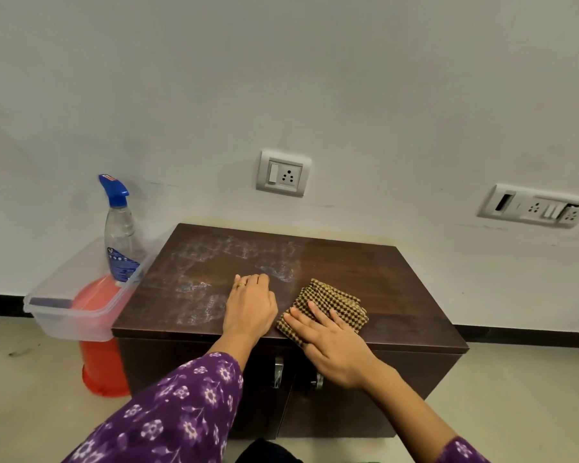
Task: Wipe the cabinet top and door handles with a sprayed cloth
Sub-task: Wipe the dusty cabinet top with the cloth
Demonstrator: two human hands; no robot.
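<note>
Two-handed working on cabinet top (pixel 381 279), right of spray bottle (pixel 122 242) standing in clear tub (pixel 64 314): resting left hand (pixel 249 309), fingers curled and holding nothing, on its smeared part; pressing right hand (pixel 331 342), fingers straight, flat onto checked cloth (pixel 335 297) near front edge.

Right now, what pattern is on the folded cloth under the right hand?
Folded cloth: brown-and-tan checks; head view.
</note>
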